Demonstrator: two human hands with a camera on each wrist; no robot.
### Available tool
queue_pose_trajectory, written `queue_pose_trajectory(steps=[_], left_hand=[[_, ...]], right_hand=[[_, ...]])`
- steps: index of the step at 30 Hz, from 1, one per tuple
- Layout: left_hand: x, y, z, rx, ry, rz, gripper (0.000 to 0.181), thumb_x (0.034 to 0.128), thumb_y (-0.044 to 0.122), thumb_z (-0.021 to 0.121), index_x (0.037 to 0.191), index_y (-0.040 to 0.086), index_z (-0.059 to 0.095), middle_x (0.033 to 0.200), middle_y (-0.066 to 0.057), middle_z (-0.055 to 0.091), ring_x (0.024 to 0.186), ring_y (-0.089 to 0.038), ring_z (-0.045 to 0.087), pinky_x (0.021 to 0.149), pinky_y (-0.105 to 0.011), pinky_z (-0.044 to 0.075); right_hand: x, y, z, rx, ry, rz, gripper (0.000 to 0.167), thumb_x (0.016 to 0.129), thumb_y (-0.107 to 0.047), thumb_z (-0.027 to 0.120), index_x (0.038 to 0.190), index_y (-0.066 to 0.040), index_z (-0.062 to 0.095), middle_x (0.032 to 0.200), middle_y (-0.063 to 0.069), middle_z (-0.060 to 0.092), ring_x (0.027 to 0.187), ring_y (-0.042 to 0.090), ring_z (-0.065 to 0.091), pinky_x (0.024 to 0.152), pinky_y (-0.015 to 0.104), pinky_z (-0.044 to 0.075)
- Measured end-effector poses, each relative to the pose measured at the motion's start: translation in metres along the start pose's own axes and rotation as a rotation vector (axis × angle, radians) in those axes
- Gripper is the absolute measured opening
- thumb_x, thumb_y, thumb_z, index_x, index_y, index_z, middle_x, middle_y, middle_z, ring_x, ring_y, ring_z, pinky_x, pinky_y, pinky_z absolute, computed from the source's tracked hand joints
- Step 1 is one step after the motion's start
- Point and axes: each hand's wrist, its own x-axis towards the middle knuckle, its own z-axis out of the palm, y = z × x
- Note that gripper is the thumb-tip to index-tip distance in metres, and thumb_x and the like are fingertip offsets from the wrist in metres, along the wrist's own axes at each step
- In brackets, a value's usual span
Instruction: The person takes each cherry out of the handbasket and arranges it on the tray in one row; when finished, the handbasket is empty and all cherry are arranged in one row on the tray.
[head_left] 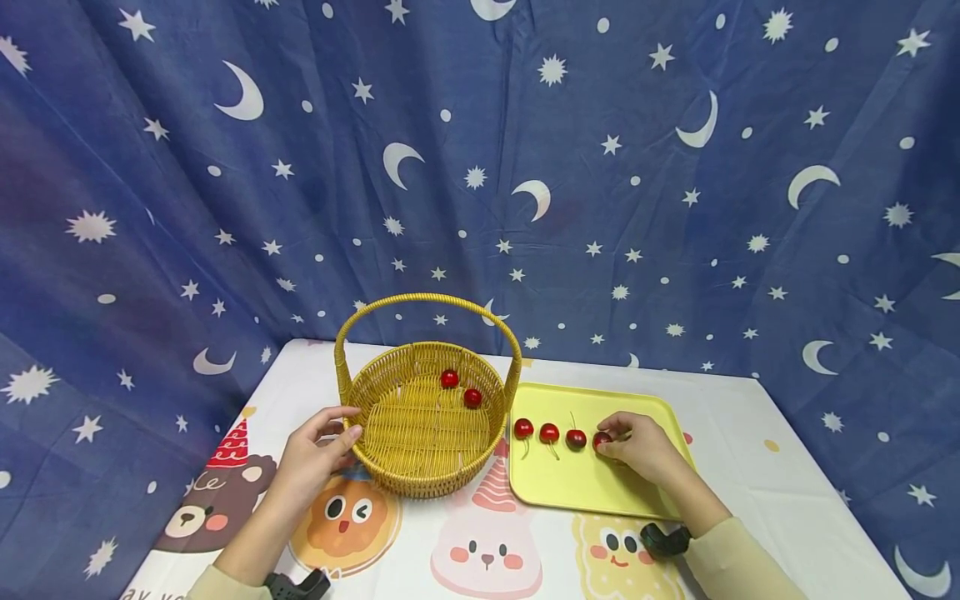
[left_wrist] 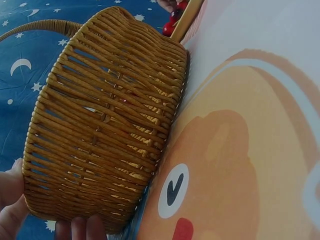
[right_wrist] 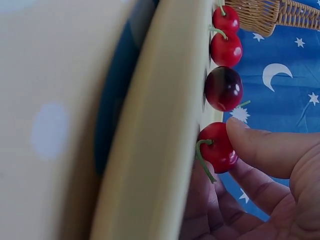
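Left hand is gripping a basket, apparently steadying it; right hand is pinching a cherry over a tray.

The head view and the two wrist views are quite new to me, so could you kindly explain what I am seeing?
There is no robot here, just a person's two bare hands. The widest picture comes from a camera worn on the head, looking forward and down. The other two come from cameras on each wrist, so they look close and tilted.

On a printed tablecloth stands a wicker basket with two cherries inside. Beside it, a yellow tray carries three cherries in a row.

The left hand holds the basket at its side; the right hand pinches a fourth cherry at the row's end.
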Motion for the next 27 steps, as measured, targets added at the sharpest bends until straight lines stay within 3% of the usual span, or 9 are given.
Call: queue_pose_trajectory(steps=[16, 23, 27], left_hand=[[0.000, -0.001, 0.000, -0.002, -0.001, 0.001, 0.042, 0.1078, 0.019, 0.068, 0.147, 0.007, 0.060, 0.129, -0.018, 0.054, 0.096, -0.013, 0.068, 0.084, -0.028, 0.066], [-0.001, -0.001, 0.001, -0.009, -0.004, -0.003, 0.042, 0.1076, 0.019, 0.068, 0.147, 0.007, 0.060, 0.130, -0.017, 0.054, 0.097, -0.014, 0.068, 0.084, -0.028, 0.066], [0.000, -0.001, 0.000, -0.013, -0.001, -0.003, 0.042, 0.1074, 0.019, 0.069, 0.147, 0.007, 0.061, 0.129, -0.017, 0.054, 0.094, -0.011, 0.069, 0.084, -0.028, 0.067]], right_hand=[[-0.004, 0.000, -0.003, 0.038, -0.001, 0.028, 0.033, 0.092, -0.010, 0.083, 0.122, -0.001, 0.072, 0.105, 0.013, 0.071, 0.080, 0.019, 0.066, 0.064, 0.033, 0.061], [-0.010, -0.009, -0.026, 0.041, 0.031, -0.060, 0.035, 0.096, -0.009, 0.079, 0.128, 0.003, 0.070, 0.115, 0.023, 0.073, 0.087, 0.022, 0.073, 0.068, 0.034, 0.065], [-0.018, -0.035, -0.028, 0.067, 0.034, -0.130, 0.036, 0.095, -0.006, 0.079, 0.129, 0.001, 0.070, 0.119, 0.025, 0.072, 0.088, 0.021, 0.073, 0.070, 0.029, 0.064]])
